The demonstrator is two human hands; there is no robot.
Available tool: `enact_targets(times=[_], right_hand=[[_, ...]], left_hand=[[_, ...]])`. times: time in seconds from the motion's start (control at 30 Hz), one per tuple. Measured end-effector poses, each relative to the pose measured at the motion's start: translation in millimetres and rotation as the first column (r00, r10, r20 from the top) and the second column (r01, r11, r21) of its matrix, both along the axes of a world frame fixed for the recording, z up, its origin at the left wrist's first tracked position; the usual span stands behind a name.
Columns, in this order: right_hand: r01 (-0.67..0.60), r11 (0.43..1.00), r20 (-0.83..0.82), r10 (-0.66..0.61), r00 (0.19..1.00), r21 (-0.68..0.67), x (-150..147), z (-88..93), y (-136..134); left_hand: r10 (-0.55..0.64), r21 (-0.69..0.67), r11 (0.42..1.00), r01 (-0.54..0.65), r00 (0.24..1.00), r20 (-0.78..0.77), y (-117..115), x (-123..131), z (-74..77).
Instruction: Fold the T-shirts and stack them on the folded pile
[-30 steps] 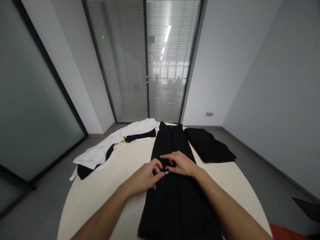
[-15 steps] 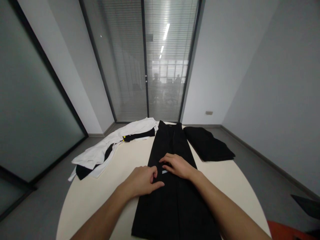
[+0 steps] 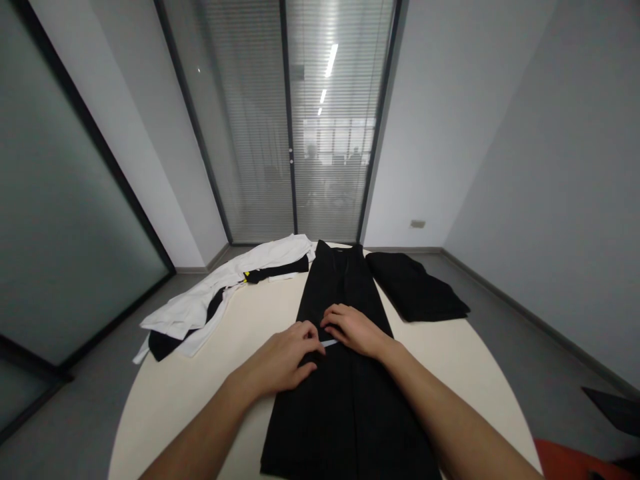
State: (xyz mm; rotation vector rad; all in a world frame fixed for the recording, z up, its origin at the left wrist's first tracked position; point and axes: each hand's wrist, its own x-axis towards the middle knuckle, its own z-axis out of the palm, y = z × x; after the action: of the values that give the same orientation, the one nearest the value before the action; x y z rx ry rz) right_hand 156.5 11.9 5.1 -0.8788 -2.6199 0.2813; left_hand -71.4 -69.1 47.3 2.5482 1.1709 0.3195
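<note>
A pair of black trousers lies flat, lengthwise, on the pale round table, its waistband at the far end. My left hand rests on the left edge of the legs, fingers bent and the thumb spread apart from them. Across the cloth, my right hand touches the middle of the trousers with its fingers curved and the thumb apart. Between the two hands shows a narrow pale strip; whether it is a slit or a marking I cannot tell. The fingertips partly hide the cloth beneath them.
White garments with black parts lie along the table's left side. Folded black clothing sits at the right, close to the trousers. Beyond the table stands a glass partition with blinds. Something orange-red shows at the lower right.
My left hand has shifted slightly up, its fingers now reaching to the pale strip, with the thumb drawn back. More of the strip shows. My right hand has barely moved.
</note>
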Motion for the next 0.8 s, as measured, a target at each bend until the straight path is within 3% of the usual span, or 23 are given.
enact_targets(times=[0.1,0.23,0.4,0.6,0.8], right_hand=[[0.015,1.000,0.023,-0.015,1.000,0.028,-0.6,1.7,-0.5],[0.018,0.999,0.021,-0.019,1.000,0.041,-1.6,0.5,-0.2],[0.008,0.999,0.007,-0.008,1.000,0.032,-0.4,-2.5,1.1],[0.020,0.998,0.019,-0.021,1.000,0.054,-1.0,-0.1,-0.8],[-0.037,0.998,0.035,0.035,0.999,0.045,5.5,7.9,-0.8]], left_hand=[[-0.089,-0.068,0.994,0.088,0.996,-0.009,-2.2,-0.4,-0.9],[-0.101,-0.194,0.976,0.098,0.995,-0.007,-3.4,-4.6,-3.5],[-0.132,-0.231,0.964,0.130,0.991,0.005,-5.9,-4.3,3.0],[-0.146,-0.318,0.922,0.223,0.958,0.249,-10.3,4.0,16.1],[-0.181,-0.411,0.876,0.253,0.962,0.206,-8.1,6.9,7.5]])
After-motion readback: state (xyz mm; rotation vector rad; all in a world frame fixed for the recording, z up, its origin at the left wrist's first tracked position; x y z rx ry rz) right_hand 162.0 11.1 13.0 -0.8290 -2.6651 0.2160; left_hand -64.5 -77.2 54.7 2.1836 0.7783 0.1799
